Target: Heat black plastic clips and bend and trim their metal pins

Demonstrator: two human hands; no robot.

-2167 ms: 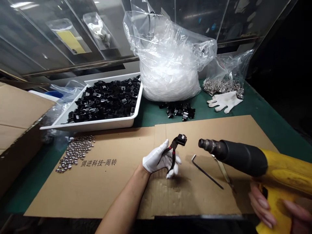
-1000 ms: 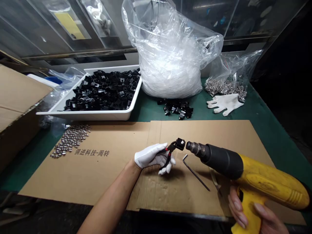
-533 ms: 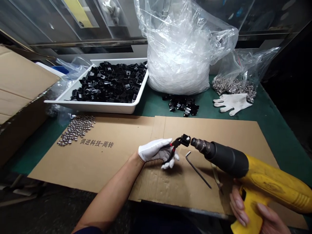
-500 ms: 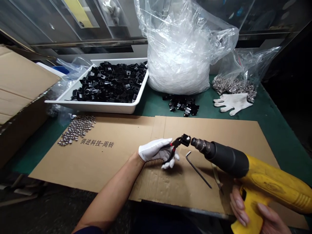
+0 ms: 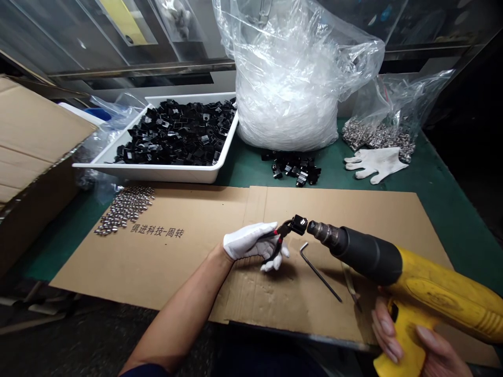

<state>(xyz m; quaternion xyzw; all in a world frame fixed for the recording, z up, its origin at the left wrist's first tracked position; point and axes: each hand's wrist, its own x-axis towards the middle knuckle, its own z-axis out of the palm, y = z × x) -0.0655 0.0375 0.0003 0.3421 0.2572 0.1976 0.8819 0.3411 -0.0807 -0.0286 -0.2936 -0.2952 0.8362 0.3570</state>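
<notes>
The gloved left grip (image 5: 247,243) is closed around the handles of red-and-black pliers (image 5: 280,235), whose jaws clamp a small black clip (image 5: 299,225). The bare right grip (image 5: 385,330) wraps the handle of a yellow heat gun (image 5: 428,285), its metal nozzle (image 5: 324,234) pointing at the clip from just beside it. An Allen key (image 5: 319,272) lies close by on a cardboard sheet (image 5: 157,251).

Gloved left hand (image 5: 247,243) holds pliers (image 5: 280,235) clamping a black clip (image 5: 299,225); at four o'clock, bare right hand (image 5: 408,345) holds a yellow heat gun (image 5: 428,288), nozzle (image 5: 320,233) just beside the clip.
</notes>
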